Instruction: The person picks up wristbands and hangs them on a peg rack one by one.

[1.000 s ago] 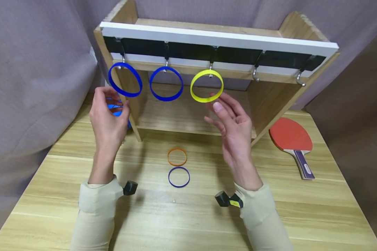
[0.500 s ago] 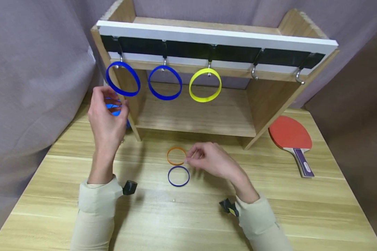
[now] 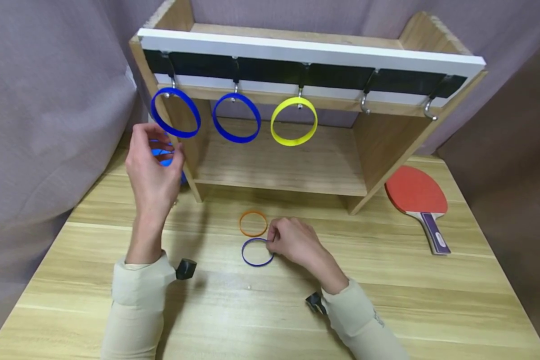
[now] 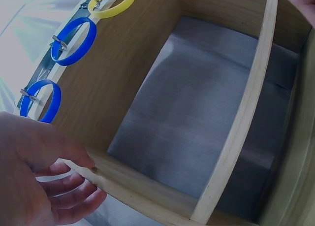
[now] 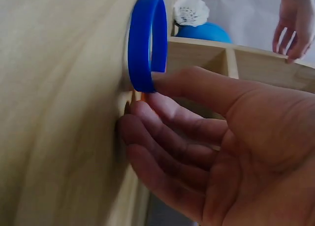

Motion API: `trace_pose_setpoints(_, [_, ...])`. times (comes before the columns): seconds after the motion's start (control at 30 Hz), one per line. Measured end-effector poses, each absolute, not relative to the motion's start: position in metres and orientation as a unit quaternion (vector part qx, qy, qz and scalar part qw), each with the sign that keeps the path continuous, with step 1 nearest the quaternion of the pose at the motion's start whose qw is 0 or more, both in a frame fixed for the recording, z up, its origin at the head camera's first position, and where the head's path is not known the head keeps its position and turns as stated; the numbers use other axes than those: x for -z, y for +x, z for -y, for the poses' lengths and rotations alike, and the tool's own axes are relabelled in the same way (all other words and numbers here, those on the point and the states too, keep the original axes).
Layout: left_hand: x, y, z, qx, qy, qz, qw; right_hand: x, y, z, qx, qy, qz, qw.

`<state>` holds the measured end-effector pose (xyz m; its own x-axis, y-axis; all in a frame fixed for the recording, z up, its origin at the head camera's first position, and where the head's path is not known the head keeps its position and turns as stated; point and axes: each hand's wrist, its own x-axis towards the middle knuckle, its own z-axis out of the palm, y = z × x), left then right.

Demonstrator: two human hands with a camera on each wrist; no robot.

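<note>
In the head view my left hand (image 3: 150, 172) holds the front edge of the left side panel of a wooden shelf unit (image 3: 279, 170). The left wrist view has the thumb on the panel's inner face and the fingers outside. Low over the table, my right hand (image 3: 297, 242) pinches the right side of a blue wristband (image 5: 141, 44) between thumb and fingertips. Just behind it an orange wristband (image 3: 253, 236) lies flat. Two blue wristbands, a left one (image 3: 184, 135) and a middle one (image 3: 237, 140), and a yellow wristband (image 3: 293, 144) hang from hooks on the unit.
Two bare hooks, one here (image 3: 364, 106) and one farther right (image 3: 429, 111), hang at the rail's right. A red table tennis bat (image 3: 416, 192) lies right of the unit. Behind my left hand shows a blue object (image 3: 163, 154), partly hidden. Curtains (image 3: 49, 100) surround the table.
My right hand has come down from beside the hanging yellow wristband, passed near the orange one, and taken hold of the blue wristband on the table. My left hand stays on the panel.
</note>
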<state>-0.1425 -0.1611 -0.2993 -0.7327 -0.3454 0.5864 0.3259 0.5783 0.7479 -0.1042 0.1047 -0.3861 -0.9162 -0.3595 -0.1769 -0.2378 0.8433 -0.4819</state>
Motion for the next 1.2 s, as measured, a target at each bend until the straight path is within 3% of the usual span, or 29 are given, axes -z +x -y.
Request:
trace_pose_setpoints(0.4, [0.298, -0.143, 0.162, 0.462, 0.008, 0.807, 0.368, 0.365, -0.100, -0.107, 0.275, -0.318, -0.902, 0.094])
trace_pose_setpoints(0.6, [0.298, -0.142, 0.162, 0.464, 0.009, 0.807, 0.366, 0.356, -0.097, -0.111, 0.313, -0.327, -0.886, 0.102])
trace_pose_setpoints(0.73, [0.298, -0.143, 0.161, 0.468, 0.005, 0.807, 0.360, 0.333, -0.095, -0.125, 0.484, -0.288, -0.820, 0.105])
trace_pose_setpoints(0.83, [0.298, -0.144, 0.159, 0.468, 0.004, 0.807, 0.361, 0.308, -0.095, -0.142, 0.676, -0.252, -0.690, 0.054])
trace_pose_setpoints(0.97, [0.298, -0.144, 0.159, 0.468, 0.005, 0.806, 0.362, 0.278, -0.100, -0.163, 0.874, -0.227, -0.426, -0.059])
trace_pose_setpoints(1.07, [0.298, -0.144, 0.159, 0.467, 0.007, 0.806, 0.362, 0.265, -0.106, -0.173, 0.923, -0.191, -0.309, -0.127])
trace_pose_setpoints(1.2, [0.299, -0.143, 0.160, 0.464, 0.010, 0.806, 0.366, 0.263, -0.112, -0.178, 0.929, -0.138, -0.301, -0.168])
